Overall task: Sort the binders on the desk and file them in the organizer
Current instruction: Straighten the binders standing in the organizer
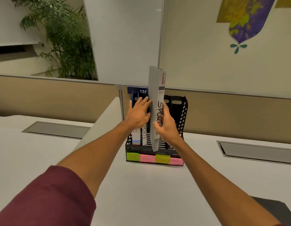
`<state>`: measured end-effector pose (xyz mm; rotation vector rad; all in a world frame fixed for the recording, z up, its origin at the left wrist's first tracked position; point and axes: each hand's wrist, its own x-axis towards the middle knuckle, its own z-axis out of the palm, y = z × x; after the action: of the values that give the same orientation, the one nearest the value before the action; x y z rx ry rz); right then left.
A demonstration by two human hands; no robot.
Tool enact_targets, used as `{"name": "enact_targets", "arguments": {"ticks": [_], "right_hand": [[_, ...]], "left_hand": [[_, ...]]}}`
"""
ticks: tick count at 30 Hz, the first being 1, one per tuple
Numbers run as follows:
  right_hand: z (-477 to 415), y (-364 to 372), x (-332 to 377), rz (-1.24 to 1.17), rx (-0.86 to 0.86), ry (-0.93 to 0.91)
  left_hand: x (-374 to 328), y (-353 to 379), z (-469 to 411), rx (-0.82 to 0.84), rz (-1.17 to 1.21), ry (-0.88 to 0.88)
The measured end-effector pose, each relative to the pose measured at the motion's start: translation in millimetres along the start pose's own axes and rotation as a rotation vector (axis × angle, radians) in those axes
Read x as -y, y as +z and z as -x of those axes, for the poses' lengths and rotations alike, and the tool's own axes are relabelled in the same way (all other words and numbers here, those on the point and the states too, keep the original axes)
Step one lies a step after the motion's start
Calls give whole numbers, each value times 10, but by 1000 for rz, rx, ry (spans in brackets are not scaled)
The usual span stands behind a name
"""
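The right hand grips the spine of a grey "SPORTS" binder, thumb on one side and fingers curled round the other. The left hand lies flat, fingers straight and spread, against the binder's left cover. The binder stands upright, its lower end at the front lip of the black mesh organizer, just right of two filed binders; sticky notes line the organizer's front on the white desk.

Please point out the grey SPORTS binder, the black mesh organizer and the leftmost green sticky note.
grey SPORTS binder (154, 88): head view, flat grey cover.
black mesh organizer (184, 111): head view, right side wall.
leftmost green sticky note (133, 157): head view, middle.
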<state>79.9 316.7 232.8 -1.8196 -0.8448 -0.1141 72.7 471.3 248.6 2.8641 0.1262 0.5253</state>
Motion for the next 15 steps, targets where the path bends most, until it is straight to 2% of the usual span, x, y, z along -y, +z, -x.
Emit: {"name": "enact_targets", "arguments": {"ticks": [5,15], "right_hand": [[-199,276,-215,1,-12,20],[-408,594,-483,-55,-48,30]], "left_hand": [[230,89,-171,16,-32,67],[325,324,-139,-182,255,124]]}}
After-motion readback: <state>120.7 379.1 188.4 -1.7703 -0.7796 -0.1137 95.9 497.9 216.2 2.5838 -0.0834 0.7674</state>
